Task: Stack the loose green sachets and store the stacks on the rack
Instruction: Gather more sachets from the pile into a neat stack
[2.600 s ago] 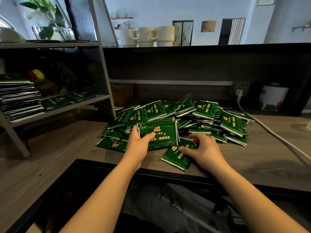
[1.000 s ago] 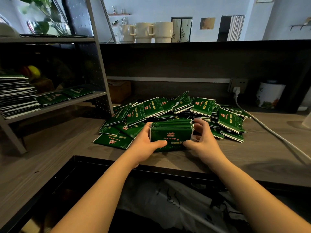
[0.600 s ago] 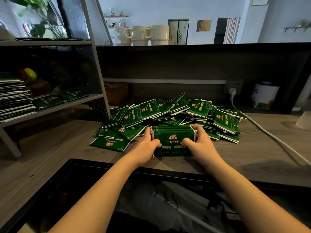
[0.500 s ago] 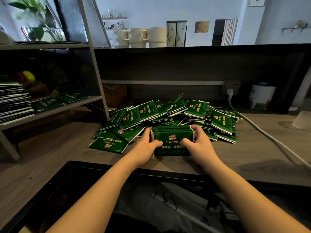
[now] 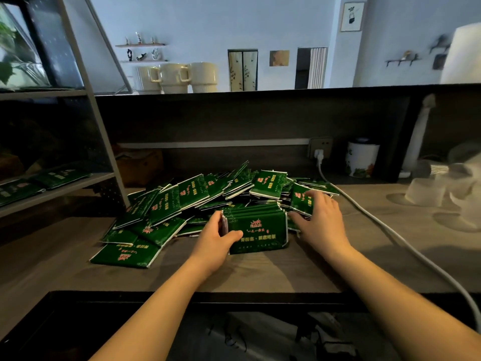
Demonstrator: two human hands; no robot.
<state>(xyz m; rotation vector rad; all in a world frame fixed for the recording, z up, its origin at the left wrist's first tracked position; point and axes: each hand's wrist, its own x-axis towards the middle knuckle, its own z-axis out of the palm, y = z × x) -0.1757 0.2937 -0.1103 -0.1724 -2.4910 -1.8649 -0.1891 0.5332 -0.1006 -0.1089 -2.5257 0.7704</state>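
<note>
Left hand: we have the left hand (image 5: 217, 239) wrapped round the left end of the stack (image 5: 256, 230), thumb across its near face, fingers curled behind, standing it on edge on the counter (image 5: 260, 272)
Right hand: the right hand (image 5: 321, 221) is off the stack and lies on a loose sachet (image 5: 302, 203) just right of it, fingers gently bent over the packet; whether they pinch it we cannot tell
Pile: the loose sachets (image 5: 197, 194) sprawl behind and to the left of the stack, overlapping, some tilted
Rack: the rack (image 5: 62, 188) stands far left, a few sachets already flat on its shelf
Step in hand: we judge it is adding one more packet to the bundle
Doing it well: keep the left squeeze firm so nothing fans out, slide the new packet in with its print facing like the rest, then tap the edges square on the counter
Watch: the white cable (image 5: 390, 230) runs close on the right, so lift clear of it
</note>
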